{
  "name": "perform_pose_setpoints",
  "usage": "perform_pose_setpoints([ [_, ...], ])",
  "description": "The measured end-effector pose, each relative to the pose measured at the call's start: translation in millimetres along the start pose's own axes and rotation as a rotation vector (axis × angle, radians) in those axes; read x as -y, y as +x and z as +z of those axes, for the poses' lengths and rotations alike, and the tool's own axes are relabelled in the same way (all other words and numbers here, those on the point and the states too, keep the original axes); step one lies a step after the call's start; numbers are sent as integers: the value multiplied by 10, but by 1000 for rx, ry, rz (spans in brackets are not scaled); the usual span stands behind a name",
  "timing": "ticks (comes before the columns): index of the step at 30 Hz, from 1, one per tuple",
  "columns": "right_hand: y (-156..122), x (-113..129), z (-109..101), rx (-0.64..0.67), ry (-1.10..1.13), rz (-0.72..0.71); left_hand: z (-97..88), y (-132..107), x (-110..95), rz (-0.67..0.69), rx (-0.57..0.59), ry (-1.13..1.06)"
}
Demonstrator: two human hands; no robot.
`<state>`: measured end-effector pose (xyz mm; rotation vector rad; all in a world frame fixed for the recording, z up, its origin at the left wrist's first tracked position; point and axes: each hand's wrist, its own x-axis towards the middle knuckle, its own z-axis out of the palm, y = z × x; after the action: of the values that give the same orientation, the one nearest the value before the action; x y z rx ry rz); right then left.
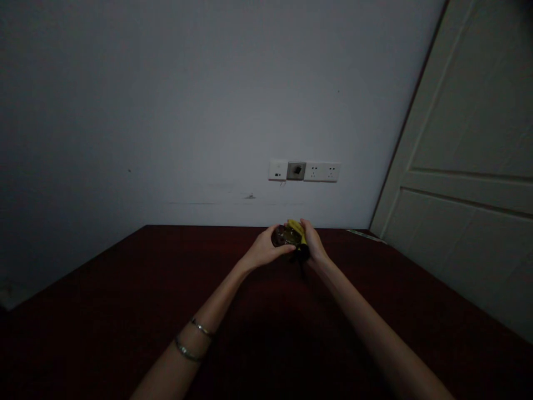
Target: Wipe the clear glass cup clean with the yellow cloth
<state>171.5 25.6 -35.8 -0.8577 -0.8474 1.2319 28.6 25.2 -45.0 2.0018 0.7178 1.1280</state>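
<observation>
My left hand [265, 248] is closed around a dark brown, glossy, rounded object [281, 236], with the thumb along its near side. Its kind is hard to make out in the dim light. Against its right side lies a yellow item [297, 227] with a black part [303, 253] at its lower end; whether these are one piece I cannot tell. My right hand [313, 243] is curled round the yellow item from the right. Both hands meet above the far part of a dark red tabletop [166, 289].
Behind the table rises a pale wall [208, 100] with a row of sockets and a switch plate [320, 171]. A light panelled door [466, 166] stands at the right. A thin flat strip [365, 235] lies at the table's far right edge.
</observation>
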Motion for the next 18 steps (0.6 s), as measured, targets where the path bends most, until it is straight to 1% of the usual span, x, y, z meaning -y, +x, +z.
perform_pose_setpoints([
  [3, -33, -47, 60, -45, 6, -54, -43, -8, -15, 2, -92, 79],
  [6, -81, -83, 118, -48, 14, -101, -50, -31, -29, -31, -193, 100],
  [7, -95, -89, 133, -41, 17, -111, -43, -38, -29, -45, -216, 95],
  [9, -108, -83, 150, -26, 18, -121, -22, -48, -28, -51, -228, 77],
  [11, -99, -54, 143, -22, 15, -126, 0, -53, -35, -37, -195, 45],
  [12, -87, -31, 130, -23, 11, -125, 7, -56, -43, -39, -160, 22],
  [16, -27, 79, 38, -13, -11, -81, -4, -66, -93, -108, 30, -55],
  [18, -13, 119, -4, 1, -21, -47, -22, -70, -95, -96, 118, -86],
])
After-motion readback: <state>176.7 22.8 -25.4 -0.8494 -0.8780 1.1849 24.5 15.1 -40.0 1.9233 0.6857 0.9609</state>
